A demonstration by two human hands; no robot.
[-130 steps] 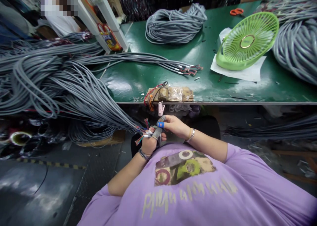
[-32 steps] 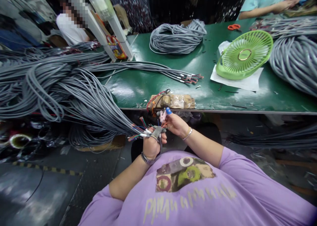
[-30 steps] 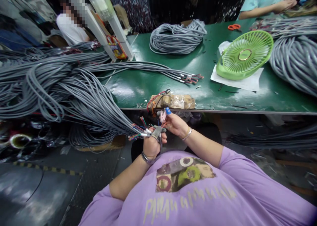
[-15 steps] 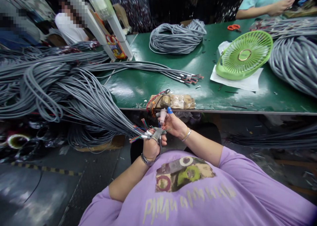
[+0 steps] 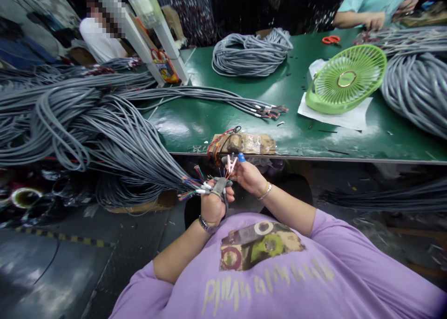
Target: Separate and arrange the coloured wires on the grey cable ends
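Observation:
My left hand [image 5: 213,207] is closed around the stripped end of a grey cable [image 5: 220,186]. Thin coloured wires [image 5: 226,173] fan out from its top. Beside that hand, at the left, lie more cable ends with white bands and coloured wires [image 5: 195,188]. My right hand [image 5: 248,175], a blue cover on one fingertip, pinches a small pale pink V-shaped tool [image 5: 231,163], like a clip or small snips; its exact kind is unclear. The tool's lower end is at the wires, but whether it grips one I cannot make out.
A thick bundle of grey cables [image 5: 132,132] drapes over the green table [image 5: 195,123] from the left. A taped wooden block [image 5: 258,143] lies at the near edge. Farther back are a green fan [image 5: 345,79], coiled cable [image 5: 249,56], orange scissors [image 5: 331,40] and a co-worker's hands [image 5: 375,21].
The pale pink tool has turned, and its V shape now shows. The wires at the cable end are more spread and upright. The co-worker's one hand has come down to the table.

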